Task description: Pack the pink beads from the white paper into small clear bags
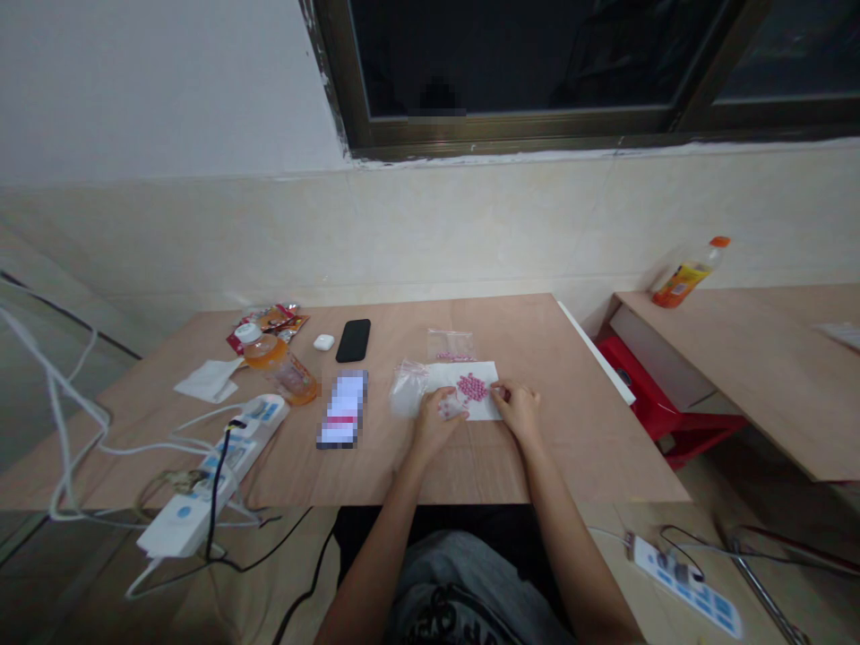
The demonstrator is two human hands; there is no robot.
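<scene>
A pile of small round pink beads [472, 387] lies on a white sheet of paper [489, 412] on the table. My left hand [430, 421] is closed on a small clear plastic bag [450, 408] with some pink in it, at the paper's lower left. To the right of the pile, my right hand [519, 410] rests at the paper's right edge with thumb and forefinger pinched; what they hold, if anything, is too small to see. A crumpled clear bag [407, 389] lies left of the paper. Behind it is a flat clear bag [450, 344] with pink beads along its bottom.
Left on the table [571, 466] are a lit phone [343, 409], a black phone [354, 340], a white earbud case [323, 342], an orange drink bottle [280, 365], wrappers [269, 321], tissue [210, 380] and a power strip [215, 475] with cables. A red stool [662, 412] stands right.
</scene>
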